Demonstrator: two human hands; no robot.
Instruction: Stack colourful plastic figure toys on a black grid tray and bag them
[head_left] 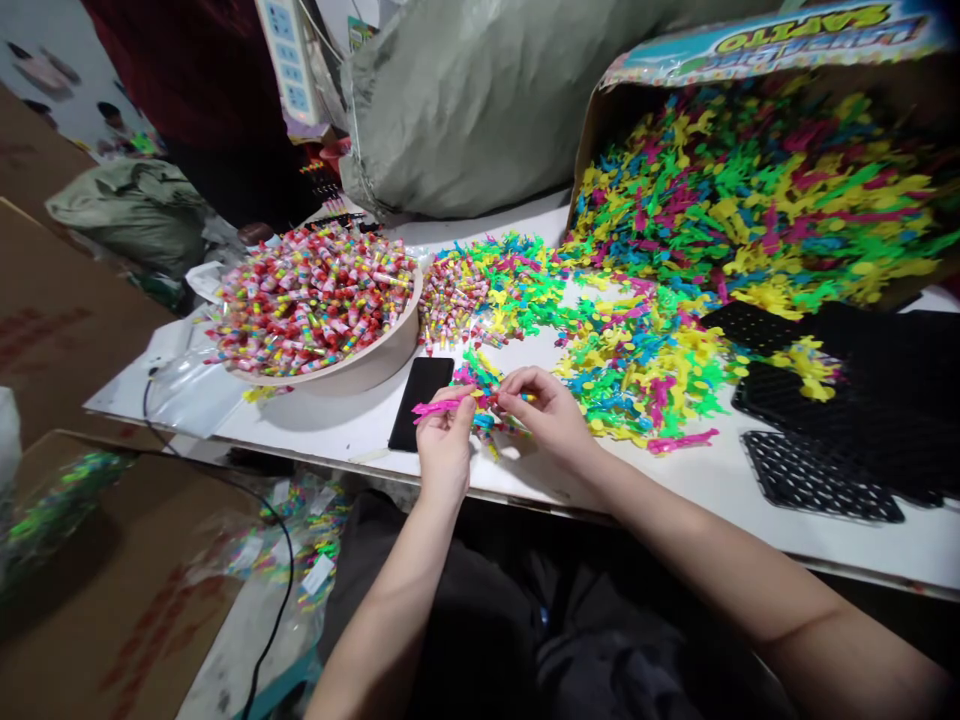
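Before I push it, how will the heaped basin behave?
Probably heavy: the basin is piled full. Small pieces mound above its rim, so a jolt could spill some. Its wide, low shape suggests sliding over tipping.

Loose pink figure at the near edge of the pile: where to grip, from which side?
I'd pinch the pink figure across its slim middle, from above and the near side. It's long and thin, lying lengthwise along the multicoloured pile's edge, with bare white table in front; other pieces lie close behind, so fingers might snag there.
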